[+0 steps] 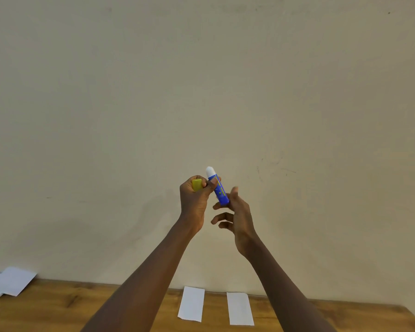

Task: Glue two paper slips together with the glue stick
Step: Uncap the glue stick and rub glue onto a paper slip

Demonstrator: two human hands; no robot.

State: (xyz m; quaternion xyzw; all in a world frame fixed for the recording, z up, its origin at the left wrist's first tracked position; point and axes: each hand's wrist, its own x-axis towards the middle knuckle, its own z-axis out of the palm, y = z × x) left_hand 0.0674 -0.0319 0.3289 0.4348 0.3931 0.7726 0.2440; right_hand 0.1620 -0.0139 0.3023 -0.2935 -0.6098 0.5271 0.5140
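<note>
I hold the blue glue stick [219, 191] up in front of the wall, uncapped, with its white glue tip pointing up. My left hand [194, 202] curls around the yellow cap [197, 184], and its thumb and forefinger also pinch the upper part of the stick. My right hand [236, 216] has its thumb and forefinger on the stick's lower end, the other fingers spread apart. Two white paper slips, one on the left [191, 304] and one on the right [240, 309], lie side by side on the wooden table [58, 307], below my forearms.
More folded white paper [9, 281] lies at the table's far left, against the beige wall [201, 92]. The table's right edge runs diagonally at the lower right.
</note>
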